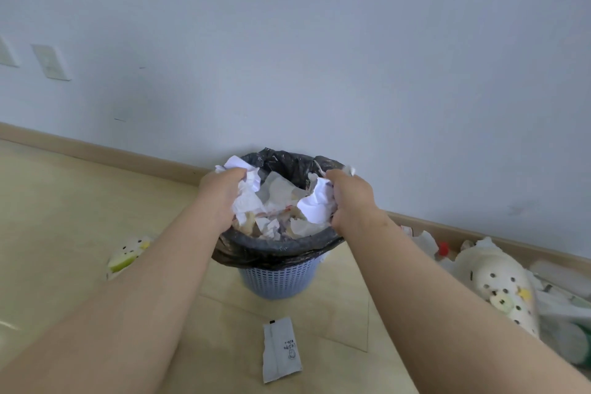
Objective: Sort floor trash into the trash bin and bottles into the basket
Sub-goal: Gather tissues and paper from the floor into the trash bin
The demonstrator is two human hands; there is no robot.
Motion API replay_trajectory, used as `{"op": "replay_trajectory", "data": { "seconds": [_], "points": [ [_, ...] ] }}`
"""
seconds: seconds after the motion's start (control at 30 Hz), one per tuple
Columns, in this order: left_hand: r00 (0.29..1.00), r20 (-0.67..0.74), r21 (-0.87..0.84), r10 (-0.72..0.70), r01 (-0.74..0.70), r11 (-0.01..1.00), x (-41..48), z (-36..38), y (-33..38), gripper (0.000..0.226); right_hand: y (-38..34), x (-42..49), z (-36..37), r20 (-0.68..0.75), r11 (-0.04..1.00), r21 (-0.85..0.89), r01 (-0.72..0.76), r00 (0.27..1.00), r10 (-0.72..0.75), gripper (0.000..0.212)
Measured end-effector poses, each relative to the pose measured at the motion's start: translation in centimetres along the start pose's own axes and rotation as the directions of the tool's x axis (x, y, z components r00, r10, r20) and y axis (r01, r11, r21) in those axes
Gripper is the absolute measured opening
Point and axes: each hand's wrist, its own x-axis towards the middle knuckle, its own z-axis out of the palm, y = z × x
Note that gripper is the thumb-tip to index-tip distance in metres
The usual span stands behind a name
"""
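One sachet (281, 349) lay nearest on the floor, short of the trash bin (281, 281). Over the bin mouth, left hand (220, 198) clutched the left paper wad (246, 192) and right hand (351, 201) clutched the right paper wad (316, 203). Bin sat directly below both, equally near, so release probably dropped straight in. Bottles (443, 248) lay far right by the wall.

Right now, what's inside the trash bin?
Crumpled white paper scraps fill the trash bin, lined with a black bag. The left hand and right hand each hold a paper wad over them. Anything below that top layer is covered.
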Motion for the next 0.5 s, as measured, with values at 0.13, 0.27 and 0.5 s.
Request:
{"op": "replay_trajectory", "data": {
  "seconds": [0.13,0.27,0.5],
  "points": [
    [0.992,-0.083,-0.057,0.095,-0.099,0.993,1.3,-0.2,0.1,0.023,0.3,1.2,2.3,-0.192,0.949,-0.08,0.306,0.929,-0.316,0.007],
    [0.939,-0.093,0.133,0.331,-0.318,0.939,1.5,0.6,-1.1,0.012,1.6,1.6,3.5,0.01,0.675,-0.478,0.562,0.772,-0.635,0.043],
    [0.81,0.182,0.724,0.557,-0.494,0.482,1.8,1.0,-3.2,0.072,4.9,3.2,2.5,0.472,0.006,-0.868,0.497,0.829,-0.298,0.062]
  ]
}}
